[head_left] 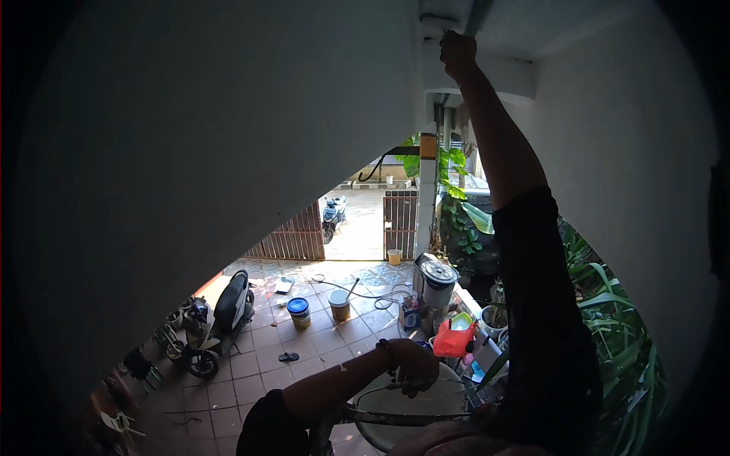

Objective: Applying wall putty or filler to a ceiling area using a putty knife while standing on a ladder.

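Observation:
My right hand (458, 55) is raised high to the white ceiling (559, 23), closed on a small item I cannot make out, beside a grey pipe (479, 14). Low in the middle, my left hand (412, 365) has its fingers curled down at the handle of a white bucket (445, 395), gripping it. A paint-marked dark bar (411, 418) crosses in front of the bucket. My dark-sleeved forearms come up from the lower edge.
Below are a tiled yard (266, 357), scooters (228, 311) (334, 216), paint pails (299, 311) (339, 308), a hose (380, 292), a red bag (452, 338), bins (438, 285) and plants (608, 327). A white sloping underside (213, 137) and wall (631, 175) hem me in.

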`<state>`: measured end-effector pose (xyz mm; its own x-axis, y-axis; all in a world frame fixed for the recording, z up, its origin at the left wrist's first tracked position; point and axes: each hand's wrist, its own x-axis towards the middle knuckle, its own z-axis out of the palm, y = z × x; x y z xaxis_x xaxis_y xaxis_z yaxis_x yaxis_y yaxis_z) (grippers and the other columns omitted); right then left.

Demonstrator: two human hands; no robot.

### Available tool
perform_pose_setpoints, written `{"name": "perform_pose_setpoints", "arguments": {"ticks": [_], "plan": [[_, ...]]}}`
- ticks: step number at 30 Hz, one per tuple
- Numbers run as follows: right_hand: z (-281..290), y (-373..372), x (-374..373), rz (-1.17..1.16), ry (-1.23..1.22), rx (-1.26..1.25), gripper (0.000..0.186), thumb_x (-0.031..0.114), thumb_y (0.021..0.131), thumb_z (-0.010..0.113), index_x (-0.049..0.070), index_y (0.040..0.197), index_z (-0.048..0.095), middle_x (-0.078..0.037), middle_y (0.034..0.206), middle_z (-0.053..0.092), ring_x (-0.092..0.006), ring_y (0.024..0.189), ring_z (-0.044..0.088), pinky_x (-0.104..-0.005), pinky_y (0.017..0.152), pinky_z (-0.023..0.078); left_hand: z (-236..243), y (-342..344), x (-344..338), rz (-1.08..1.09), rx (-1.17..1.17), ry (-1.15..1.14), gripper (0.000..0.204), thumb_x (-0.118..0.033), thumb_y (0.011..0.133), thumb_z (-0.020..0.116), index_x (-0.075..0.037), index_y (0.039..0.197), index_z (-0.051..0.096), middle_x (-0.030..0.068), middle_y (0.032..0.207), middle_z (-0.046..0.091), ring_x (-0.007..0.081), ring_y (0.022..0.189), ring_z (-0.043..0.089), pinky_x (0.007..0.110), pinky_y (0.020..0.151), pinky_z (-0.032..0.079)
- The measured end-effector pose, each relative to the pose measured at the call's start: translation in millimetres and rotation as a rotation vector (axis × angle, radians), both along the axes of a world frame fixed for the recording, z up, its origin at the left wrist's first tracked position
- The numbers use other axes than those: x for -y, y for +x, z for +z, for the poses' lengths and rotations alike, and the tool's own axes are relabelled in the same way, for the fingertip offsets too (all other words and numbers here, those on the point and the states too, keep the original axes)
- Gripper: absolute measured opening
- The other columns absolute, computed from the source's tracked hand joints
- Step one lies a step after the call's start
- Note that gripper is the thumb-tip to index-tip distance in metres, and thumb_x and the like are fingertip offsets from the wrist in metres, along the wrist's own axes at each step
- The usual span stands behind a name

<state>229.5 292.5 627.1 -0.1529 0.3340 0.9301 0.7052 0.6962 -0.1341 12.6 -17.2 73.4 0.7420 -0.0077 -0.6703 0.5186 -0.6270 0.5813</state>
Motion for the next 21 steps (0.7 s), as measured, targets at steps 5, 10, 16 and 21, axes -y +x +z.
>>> {"name": "perform_pose_setpoints", "arguments": {"ticks": [5, 10, 16, 21], "plan": [[-109.2, -118.9, 88.9, 0.872, -0.057, -0.181, 0.010, 0.016, 0.085, 0.043, 0.013, 0.079, 0.051, 0.000, 0.064, 0.047, -0.0100, 0.046, 0.040, -0.0253, 0.039, 0.028, -16.7, -39.0, -19.9, 0.273, 0.046, -0.196, 0.021, -0.013, 0.082, 0.055, 0.002, 0.096, 0.058, 0.0152, 0.081, 0.068, 0.0203, 0.066, 0.066, 0.031, 0.051, 0.052], [-113.4, -113.3, 137.0, 1.108, -0.403, -0.699, 0.009, 0.013, 0.082, 0.042, 0.012, 0.084, 0.051, 0.002, 0.060, 0.038, -0.0089, 0.046, 0.034, -0.0251, 0.040, 0.028, -13.6, -28.8, -17.9, 0.101, 0.084, -0.158, 0.021, -0.012, 0.082, 0.055, 0.003, 0.097, 0.057, 0.0145, 0.082, 0.068, 0.0201, 0.067, 0.066, 0.030, 0.052, 0.053], [-80.9, -107.5, 44.6, 0.544, -0.451, -0.477, 0.011, 0.023, 0.086, 0.047, 0.016, 0.079, 0.052, 0.001, 0.060, 0.042, -0.0108, 0.049, 0.041, -0.0288, 0.042, 0.033, 13.4, -18.4, 0.2, -0.010, 0.031, 0.056, 0.023, -0.011, 0.079, 0.060, 0.003, 0.097, 0.057, 0.0141, 0.082, 0.068, 0.0196, 0.067, 0.066, 0.031, 0.052, 0.053], [-61.6, -113.5, 22.7, -0.993, -0.087, 0.390, 0.011, 0.026, 0.085, 0.056, 0.016, 0.090, 0.057, 0.004, 0.081, 0.054, -0.0115, 0.078, 0.058, -0.0289, 0.054, 0.043, 10.4, -21.9, -0.6, 0.233, 0.018, -0.096, 0.022, -0.008, 0.076, 0.062, 0.003, 0.095, 0.058, 0.0127, 0.079, 0.067, 0.0192, 0.067, 0.066, 0.030, 0.053, 0.053]]}}
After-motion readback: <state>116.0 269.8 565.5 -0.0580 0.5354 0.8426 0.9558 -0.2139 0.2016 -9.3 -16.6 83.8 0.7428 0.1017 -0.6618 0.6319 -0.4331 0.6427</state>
